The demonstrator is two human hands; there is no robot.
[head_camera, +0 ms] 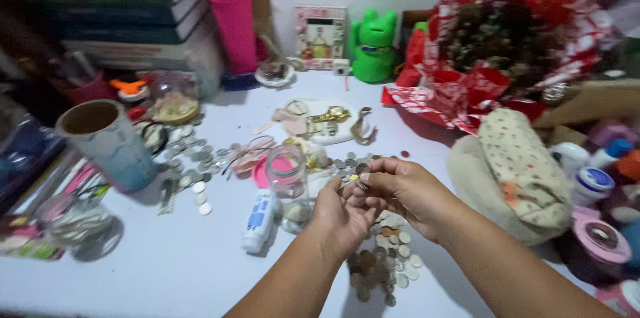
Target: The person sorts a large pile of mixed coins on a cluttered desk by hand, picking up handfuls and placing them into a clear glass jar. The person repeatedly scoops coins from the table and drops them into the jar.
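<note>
Both hands meet above the middle of a white table (173, 258). My left hand (339, 215) is cupped palm up and holds a few coins. My right hand (400, 188) pinches a small stack of coins (361, 173) between thumb and fingers, touching the left hand. Under the hands lies a pile of coins (387, 261). A small clear glass jar (287, 175) stands just left of the hands, with a white tube (257, 222) lying beside it.
More coins (193, 168) are scattered at the left by a pale blue cup (110, 145). A pink cylinder (233, 21), green frog figure (375, 45), red wrapped bouquet (507, 38) and floral pouch (520, 165) crowd the back and right. Small jars (593, 188) stand far right.
</note>
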